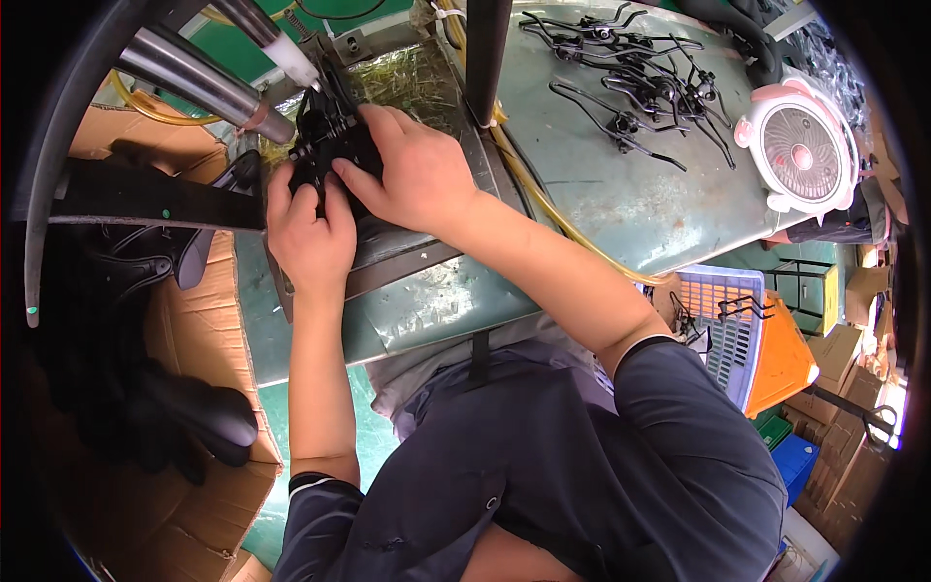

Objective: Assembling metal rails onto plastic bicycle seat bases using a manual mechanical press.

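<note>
Both of my hands are at a dark metal-and-plastic mechanism (330, 131) beneath the machine's rods at the upper left. My left hand (312, 228) grips its near left side with bent fingers. From the right, my right hand (412, 170) closes on the same part, thumb against its near face. A white-tipped rod (291, 60) meets or nearly meets the top of the part, and a thick steel cylinder (208, 82) slants in beside it. Below lies a dark metal plate (407, 267) on the bench. My fingers hide much of the part.
Several black bent-wire mechanisms (645, 87) lie on the green bench (601, 199), right of a dark upright post (485, 58). A pink-and-white fan (800, 150) stands at its right edge. Left is a cardboard box (208, 330) with black parts; a lilac crate (732, 330) sits lower right.
</note>
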Motion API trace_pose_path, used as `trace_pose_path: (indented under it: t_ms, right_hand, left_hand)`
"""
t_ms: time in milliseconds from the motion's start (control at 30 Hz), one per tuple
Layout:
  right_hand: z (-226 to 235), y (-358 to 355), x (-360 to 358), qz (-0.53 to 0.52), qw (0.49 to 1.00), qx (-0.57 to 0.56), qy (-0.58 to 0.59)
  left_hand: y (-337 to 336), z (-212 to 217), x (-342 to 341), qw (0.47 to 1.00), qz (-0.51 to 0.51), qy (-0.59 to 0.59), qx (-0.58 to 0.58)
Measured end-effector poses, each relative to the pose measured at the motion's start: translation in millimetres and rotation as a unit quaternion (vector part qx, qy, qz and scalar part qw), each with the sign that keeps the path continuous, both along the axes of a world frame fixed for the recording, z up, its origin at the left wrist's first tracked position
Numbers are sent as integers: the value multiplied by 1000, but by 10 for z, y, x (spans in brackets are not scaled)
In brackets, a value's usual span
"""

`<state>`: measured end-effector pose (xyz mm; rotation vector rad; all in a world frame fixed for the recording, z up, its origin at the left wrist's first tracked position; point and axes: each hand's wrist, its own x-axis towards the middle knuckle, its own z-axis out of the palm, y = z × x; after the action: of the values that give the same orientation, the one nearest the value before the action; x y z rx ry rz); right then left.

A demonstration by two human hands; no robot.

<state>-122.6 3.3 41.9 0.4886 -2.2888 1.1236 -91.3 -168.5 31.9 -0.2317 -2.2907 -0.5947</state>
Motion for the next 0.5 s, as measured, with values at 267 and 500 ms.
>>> trace_pose_path:
  t_ms: [267, 500]
  right_hand:
    - [165, 89, 106, 13, 998, -37, -54]
    - [341, 689, 281, 137, 959, -132, -211]
  left_hand:
    - [30, 99, 110, 983, -72, 31, 167]
    - [-123, 430, 259, 958, 14, -242, 151]
